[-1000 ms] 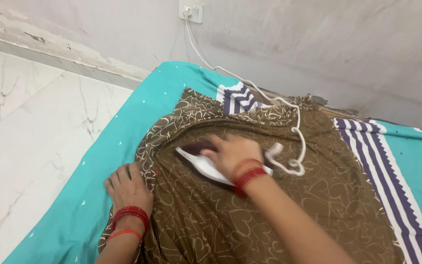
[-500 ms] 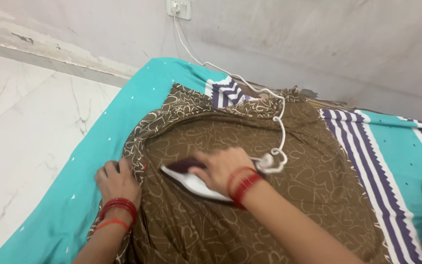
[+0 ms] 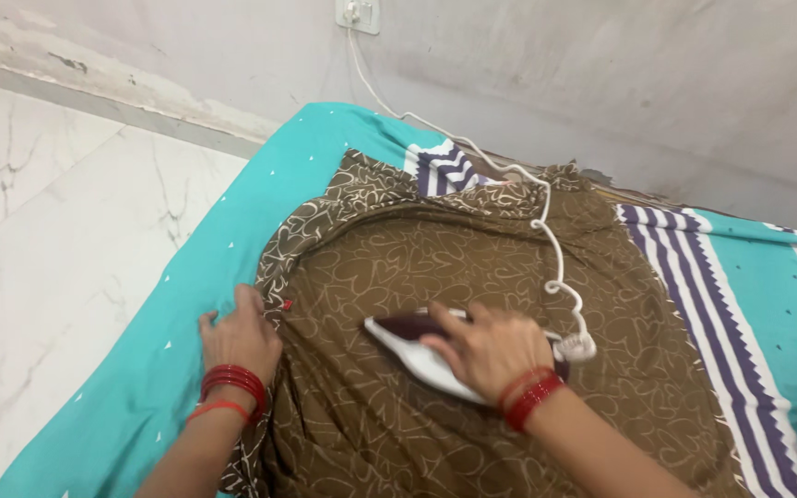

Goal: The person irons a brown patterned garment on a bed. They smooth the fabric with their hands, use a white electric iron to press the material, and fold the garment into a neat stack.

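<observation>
R hand (image 3: 489,350) grips iron (image 3: 417,349) | L hand (image 3: 242,339) flat, prob pinning brown cloth (image 3: 435,267) | cord (image 3: 546,240) trails across

Left hand (image 3: 243,339) lies flat, palm down, fingers together pointing away, red bangles at wrist, forearm coming from bottom edge. Right hand (image 3: 489,349) curled in a closed grip, knuckles up, forearm running from bottom right.

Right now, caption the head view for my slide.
Right hand grips an iron on brown cloth; left hand pins the cloth's edge.
</observation>
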